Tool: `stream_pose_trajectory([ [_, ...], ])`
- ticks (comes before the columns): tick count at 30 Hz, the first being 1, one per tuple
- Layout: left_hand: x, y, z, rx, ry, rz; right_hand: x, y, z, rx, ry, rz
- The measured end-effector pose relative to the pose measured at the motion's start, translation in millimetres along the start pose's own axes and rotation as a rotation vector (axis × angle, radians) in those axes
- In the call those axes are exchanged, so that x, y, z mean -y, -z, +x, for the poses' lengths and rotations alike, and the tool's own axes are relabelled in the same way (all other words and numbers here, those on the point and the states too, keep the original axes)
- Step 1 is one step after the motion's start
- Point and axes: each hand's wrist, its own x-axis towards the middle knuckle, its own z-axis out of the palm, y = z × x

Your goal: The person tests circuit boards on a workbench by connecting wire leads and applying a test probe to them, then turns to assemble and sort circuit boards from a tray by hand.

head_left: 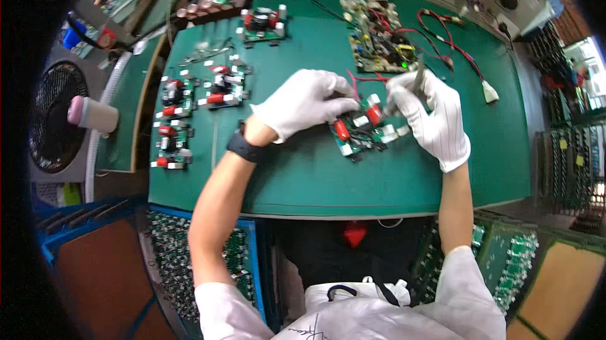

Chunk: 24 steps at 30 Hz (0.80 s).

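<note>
A small green circuit board with red and white parts lies on the green mat in front of me. My left hand, in a white glove, has its fingers closed at the board's upper left edge. My right hand, gloved too, is closed around grey metal tweezers at the board's right side. Their lower end is blurred beside the red parts. Just beyond my hands sits a larger board crowded with parts, with a lit green light and red wires running from it.
Similar small boards stand at the mat's left, another board at the back. Thin metal tools lie near them. A red and black cable with a white connector is at right. Board-filled trays flank my lap.
</note>
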Motion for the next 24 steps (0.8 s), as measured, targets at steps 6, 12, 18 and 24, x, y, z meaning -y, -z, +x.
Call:
stream_pose_trajectory([
  [6,-7,6,-2,0.062,0.134,-0.119,5,-12,-1,-0.245,-0.021,0.285],
  [12,6,13,-4,0.067,0.013,-0.046,5,-17,1,-0.232,-0.025,0.298],
  [18,4,15,-5,0.035,-0.005,0.004,-5,-23,2,-0.166,-0.037,0.249],
  [24,-12,16,-5,0.036,0.097,-0.165,-9,-27,5,-0.078,0.085,0.002],
])
